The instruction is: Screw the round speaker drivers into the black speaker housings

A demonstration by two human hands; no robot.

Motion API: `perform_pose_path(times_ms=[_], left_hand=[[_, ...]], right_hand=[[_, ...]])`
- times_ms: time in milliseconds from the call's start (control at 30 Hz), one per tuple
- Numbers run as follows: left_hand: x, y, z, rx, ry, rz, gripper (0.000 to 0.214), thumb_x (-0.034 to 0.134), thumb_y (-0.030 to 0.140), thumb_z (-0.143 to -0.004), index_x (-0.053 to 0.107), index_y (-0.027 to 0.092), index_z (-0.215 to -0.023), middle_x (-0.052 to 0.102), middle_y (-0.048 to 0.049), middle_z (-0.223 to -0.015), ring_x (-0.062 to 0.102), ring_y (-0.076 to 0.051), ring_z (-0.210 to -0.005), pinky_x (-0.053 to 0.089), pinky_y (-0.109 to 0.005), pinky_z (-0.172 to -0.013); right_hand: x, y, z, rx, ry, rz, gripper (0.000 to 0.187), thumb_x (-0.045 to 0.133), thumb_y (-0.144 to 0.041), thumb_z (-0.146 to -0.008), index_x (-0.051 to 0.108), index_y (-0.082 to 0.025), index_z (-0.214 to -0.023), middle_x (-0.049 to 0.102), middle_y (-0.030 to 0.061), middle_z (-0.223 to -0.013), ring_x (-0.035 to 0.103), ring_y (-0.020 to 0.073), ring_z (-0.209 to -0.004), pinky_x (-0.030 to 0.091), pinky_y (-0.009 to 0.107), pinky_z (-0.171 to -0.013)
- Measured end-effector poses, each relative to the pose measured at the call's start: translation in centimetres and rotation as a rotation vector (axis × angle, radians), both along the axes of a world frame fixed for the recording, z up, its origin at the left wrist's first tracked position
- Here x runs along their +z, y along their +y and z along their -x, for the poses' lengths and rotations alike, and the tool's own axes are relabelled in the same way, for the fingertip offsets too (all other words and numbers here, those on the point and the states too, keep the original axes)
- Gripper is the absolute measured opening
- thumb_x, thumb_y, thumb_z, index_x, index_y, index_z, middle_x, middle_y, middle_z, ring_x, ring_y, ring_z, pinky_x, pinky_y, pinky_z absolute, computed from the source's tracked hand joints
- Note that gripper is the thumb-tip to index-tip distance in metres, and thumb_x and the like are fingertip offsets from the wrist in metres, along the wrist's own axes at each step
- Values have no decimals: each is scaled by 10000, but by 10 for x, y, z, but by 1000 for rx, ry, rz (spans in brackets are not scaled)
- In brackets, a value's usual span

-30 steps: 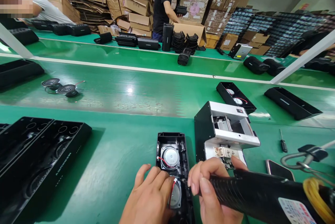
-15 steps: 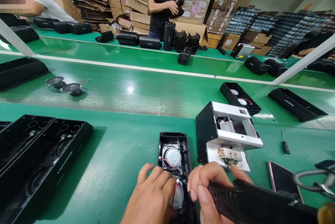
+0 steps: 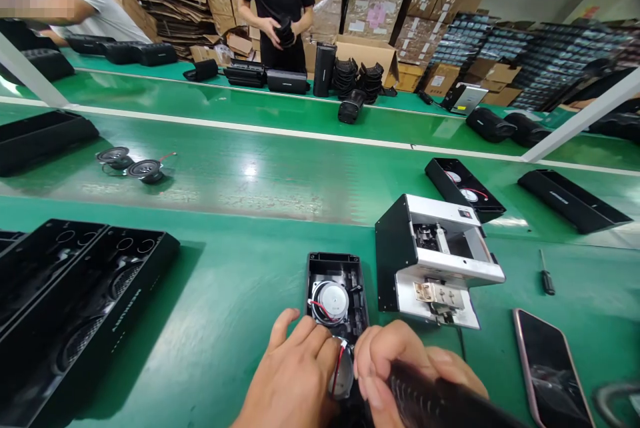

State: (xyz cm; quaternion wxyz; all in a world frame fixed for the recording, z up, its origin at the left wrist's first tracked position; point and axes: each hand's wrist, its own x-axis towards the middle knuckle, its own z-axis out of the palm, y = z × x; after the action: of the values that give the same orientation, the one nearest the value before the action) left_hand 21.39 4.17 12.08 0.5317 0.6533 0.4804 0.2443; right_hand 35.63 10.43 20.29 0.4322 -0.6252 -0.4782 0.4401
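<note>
"Head view, lower centre: what's held?"

"I see the right hand grasping a black tool, its tip hidden. The left hand lies over the open housing, probably steadying it; fingertips covered, I can't tell its grip."

"Farther?"

"Upper left, a white shirt, its wearer cut off."

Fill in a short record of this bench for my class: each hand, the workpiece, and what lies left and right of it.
Left hand: over the black casing, partly covering the nearer speaker
Right hand: holding a black tool, its tip hidden
Workpiece: open casing; farther speaker in plain view
Left: open black cases
Right: machine, phone, screwdriver
</note>
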Motion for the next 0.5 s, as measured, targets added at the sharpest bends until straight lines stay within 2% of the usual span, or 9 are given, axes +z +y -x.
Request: perform_pose_path(times_ms=[100, 233, 400, 500], left_hand=[[-4, -1, 0, 26, -34, 5, 358, 650, 53, -694, 642, 282, -969, 745, 68, -931, 616, -213, -864, 303, -443, -1137], [-3, -3, -1, -29, 10, -13, 271, 629, 73, -789, 632, 275, -969, 743, 47, -926, 617, -222, -869, 285, -465, -1168], [2, -3, -3, -5, 65, -42, 238, 638, 105, -850, 647, 287, -1003, 754, 41, -945, 633, -236, -906, 309, -468, -1177], [2, -1, -4, -47, 105, -29, 225, 702, 131, -846, 676, 282, -1012, 772, 32, -964, 655, -253, -931, 371, -492, -1147]], right_hand=[[-3, 13, 6, -3, 20, 22, 461, 954, -423, -801, 634, -308, -1112, 589, -22, -798, 621, 201, -652, 545, 331, -535], [-7, 19, 11, 5, 25, 15, 452, 944, -445, -811, 633, -304, -1108, 580, -23, -797, 617, 201, -665, 552, 334, -551], [-8, 2, 2, 17, 30, 22, 407, 931, -415, -838, 633, -296, -1089, 568, -39, -771, 600, 188, -641, 544, 322, -552], [-13, -11, -6, 32, 35, 16, 284, 888, -339, -888, 630, -281, -993, 557, -56, -712, 539, 152, -568, 481, 284, -519]])
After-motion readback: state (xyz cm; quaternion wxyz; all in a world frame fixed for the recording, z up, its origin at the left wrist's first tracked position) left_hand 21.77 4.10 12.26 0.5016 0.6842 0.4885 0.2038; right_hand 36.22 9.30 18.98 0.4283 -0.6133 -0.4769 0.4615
